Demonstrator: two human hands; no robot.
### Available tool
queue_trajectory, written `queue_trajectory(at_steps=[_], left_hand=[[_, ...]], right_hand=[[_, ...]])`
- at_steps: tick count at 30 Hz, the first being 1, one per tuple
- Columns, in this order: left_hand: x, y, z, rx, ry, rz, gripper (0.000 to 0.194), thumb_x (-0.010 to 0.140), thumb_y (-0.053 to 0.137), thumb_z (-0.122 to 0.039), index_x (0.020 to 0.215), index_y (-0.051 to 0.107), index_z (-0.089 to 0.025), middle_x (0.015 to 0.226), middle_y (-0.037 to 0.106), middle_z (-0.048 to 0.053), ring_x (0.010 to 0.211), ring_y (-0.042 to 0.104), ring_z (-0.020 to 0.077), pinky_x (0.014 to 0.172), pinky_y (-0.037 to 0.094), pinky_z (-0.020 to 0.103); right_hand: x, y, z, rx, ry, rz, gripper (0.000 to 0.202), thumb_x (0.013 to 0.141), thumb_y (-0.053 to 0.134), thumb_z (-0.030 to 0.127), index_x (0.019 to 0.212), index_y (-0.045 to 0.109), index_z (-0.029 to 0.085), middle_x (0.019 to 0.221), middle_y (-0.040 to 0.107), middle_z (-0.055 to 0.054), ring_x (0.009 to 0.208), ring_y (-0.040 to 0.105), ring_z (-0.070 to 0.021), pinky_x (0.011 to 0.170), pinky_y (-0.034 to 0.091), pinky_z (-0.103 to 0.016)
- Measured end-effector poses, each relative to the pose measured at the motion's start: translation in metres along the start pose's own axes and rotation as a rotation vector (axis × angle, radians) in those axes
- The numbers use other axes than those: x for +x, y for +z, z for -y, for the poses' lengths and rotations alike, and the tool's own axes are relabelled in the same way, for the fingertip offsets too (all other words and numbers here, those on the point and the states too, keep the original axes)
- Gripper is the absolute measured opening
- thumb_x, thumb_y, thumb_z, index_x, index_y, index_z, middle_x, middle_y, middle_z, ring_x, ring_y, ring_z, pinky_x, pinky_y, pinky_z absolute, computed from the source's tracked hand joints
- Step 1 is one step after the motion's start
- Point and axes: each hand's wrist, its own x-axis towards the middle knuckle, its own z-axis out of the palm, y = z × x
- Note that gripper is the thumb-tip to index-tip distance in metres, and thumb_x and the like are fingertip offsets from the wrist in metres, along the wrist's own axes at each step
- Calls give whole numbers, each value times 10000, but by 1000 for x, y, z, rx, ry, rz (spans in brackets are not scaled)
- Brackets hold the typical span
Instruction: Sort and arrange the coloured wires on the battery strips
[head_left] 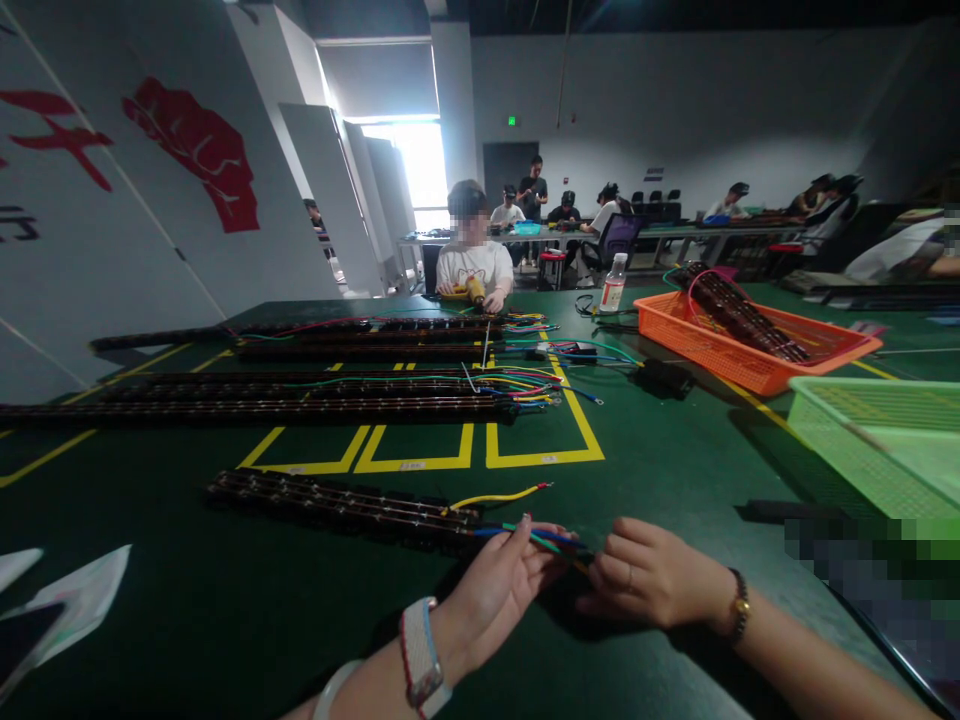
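A long black strip assembly (360,508) lies on the green table in front of me, with coloured wires coming out of its right end. My left hand (506,575) is closed around the blue and green wires (551,543), palm turned partly upward. Just to its right, my right hand (645,572) has its fingers curled at the far ends of those wires; the very tips are hidden behind the fingers. One yellow wire (502,497) with a red terminal sticks out apart, above my left hand, touched by neither hand.
More black strips (315,405) with wires lie behind, across yellow tape outlines (544,460). At right stand an orange basket (757,375) holding another strip and a green basket (885,395). A bottle (613,283) stands at the back. A person (472,260) sits across the table with a yellow tool.
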Motion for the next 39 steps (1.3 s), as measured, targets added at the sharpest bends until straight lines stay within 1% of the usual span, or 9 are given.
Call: queue_trajectory(at_steps=[5,8,13,15,20,24,29,34,39], left_hand=[[-2,1,-1,-6,-3,14,304,859,531,-386,915,618,-101,1012,661,146,1008,601,220,986,383,385],[-3,2,-2,6,6,24,305,869,517,-377,928,613,-94,1016,659,155,1004,603,227,984,384,406],[-5,5,-3,48,11,47,359,884,481,-397,973,604,-73,1016,656,178,1000,608,232,995,369,422],[-5,6,-3,64,18,52,377,884,474,-409,983,600,-68,1018,654,189,1001,608,238,994,366,424],[-5,4,-1,95,19,51,365,874,485,-424,940,599,-84,1001,658,181,986,612,238,987,371,431],[-5,1,1,109,15,18,376,869,488,-432,923,584,-73,940,665,179,903,636,234,950,396,443],[-8,6,-2,111,-32,-3,376,907,419,-395,913,576,-54,906,662,175,852,640,212,933,406,415],[-11,12,-7,80,-57,-45,336,938,344,-319,876,566,-76,844,657,130,805,643,187,918,422,403],[-10,13,-9,54,-64,-58,322,933,354,-329,880,552,-82,853,650,127,843,643,194,922,426,391]], right_hand=[[0,0,2,7,18,-10,92,831,569,97,793,585,179,636,548,33,553,440,-102,549,305,-293],[-3,2,0,21,99,-45,89,834,576,112,772,575,176,600,527,35,547,418,-102,552,299,-288],[-6,10,-4,40,305,-171,144,829,604,163,694,553,172,564,506,25,553,391,-108,567,295,-284],[-5,11,-4,47,328,-185,151,826,611,175,685,558,171,561,508,23,553,386,-108,569,294,-281],[-3,9,-4,2,306,-169,127,835,601,176,709,591,181,578,535,23,564,402,-108,588,289,-283],[-2,14,-9,-23,438,-180,169,842,608,228,682,591,176,581,529,11,579,409,-117,593,276,-279],[-3,30,-21,-29,624,-120,281,876,562,318,637,560,170,591,511,-2,583,408,-123,589,277,-265],[0,44,-33,-68,720,-89,337,902,503,377,639,561,174,609,518,-15,593,420,-135,594,287,-262],[0,52,-39,-46,788,-53,344,903,491,398,658,566,169,657,552,-32,622,451,-144,608,300,-265]])
